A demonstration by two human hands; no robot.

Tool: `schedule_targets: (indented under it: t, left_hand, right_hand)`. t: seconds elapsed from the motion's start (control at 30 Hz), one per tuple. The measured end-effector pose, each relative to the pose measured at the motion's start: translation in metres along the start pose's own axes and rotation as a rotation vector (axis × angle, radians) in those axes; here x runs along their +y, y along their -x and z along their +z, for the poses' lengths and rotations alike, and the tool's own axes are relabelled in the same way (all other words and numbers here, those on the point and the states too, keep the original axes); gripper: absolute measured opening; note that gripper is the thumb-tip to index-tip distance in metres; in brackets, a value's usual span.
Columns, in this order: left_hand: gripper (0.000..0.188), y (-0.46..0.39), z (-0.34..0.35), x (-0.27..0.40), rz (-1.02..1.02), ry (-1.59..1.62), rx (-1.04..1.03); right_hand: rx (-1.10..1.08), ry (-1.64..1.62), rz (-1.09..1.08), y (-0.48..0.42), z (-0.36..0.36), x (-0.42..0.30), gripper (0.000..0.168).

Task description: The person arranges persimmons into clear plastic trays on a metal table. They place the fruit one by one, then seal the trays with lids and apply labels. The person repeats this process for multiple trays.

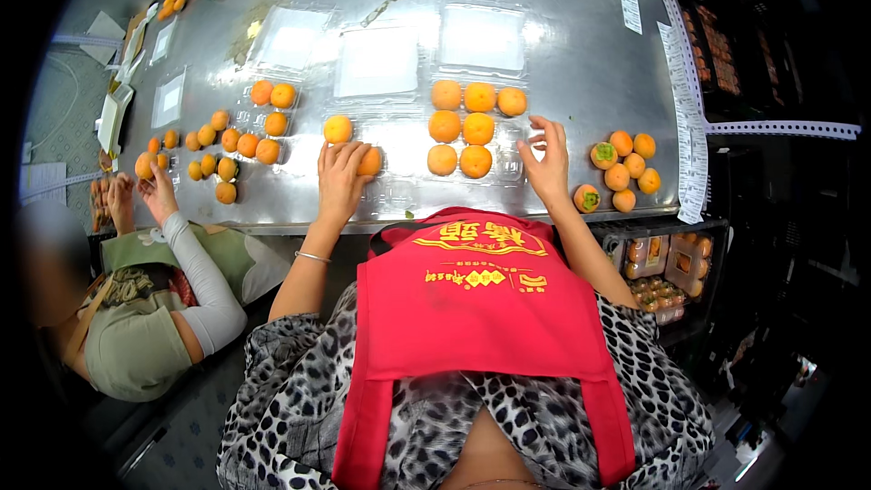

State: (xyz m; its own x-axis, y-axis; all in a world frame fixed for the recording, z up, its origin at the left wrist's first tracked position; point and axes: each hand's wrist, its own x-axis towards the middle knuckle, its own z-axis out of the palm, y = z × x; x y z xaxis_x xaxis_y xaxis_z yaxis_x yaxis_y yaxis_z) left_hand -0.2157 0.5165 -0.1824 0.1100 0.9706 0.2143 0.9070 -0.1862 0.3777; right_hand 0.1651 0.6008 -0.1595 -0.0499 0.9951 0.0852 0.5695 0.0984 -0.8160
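My left hand curls over an orange persimmon, thumb along its lower side. Just above the fingertips sits another persimmon, in the same clear plastic clamshell tray; my hand hides part of that tray. To the right, a second clear clamshell tray carries several persimmons in rows, with gaps at its right side. My right hand is beside that tray's right edge, fingers apart and holding nothing. Both trays have their lids folded back, including the right lid.
Loose persimmons lie right on the steel table. Label strips hang along its right edge. A crate of packed fruit stands lower right. At left, a co-worker's hand holds a persimmon near a partly filled tray.
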Motion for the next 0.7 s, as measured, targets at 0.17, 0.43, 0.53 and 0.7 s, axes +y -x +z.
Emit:
schedule_targets:
  t: [0.17,0.43,0.53,0.7]
  left_hand:
    - [0.059,0.0,0.009,0.0,-0.055,0.066,0.068]
    - [0.063,-0.014,-0.012,0.021,-0.099,-0.01,0.082]
    - [0.061,-0.023,-0.018,0.043,-0.156,0.185,0.189]
    - [0.039,-0.047,-0.021,0.105,-0.457,1.204,-0.031]
  right_hand:
    - [-0.017,0.338,-0.322,-0.051,-0.002,0.008,0.058]
    - [-0.28,0.563,-0.381,-0.091,0.0,0.016,0.067]
    - [-0.236,0.427,-0.329,-0.089,-0.003,0.014,0.065]
    - [-0.34,-0.667,0.113,-0.054,-0.009,-0.029,0.059]
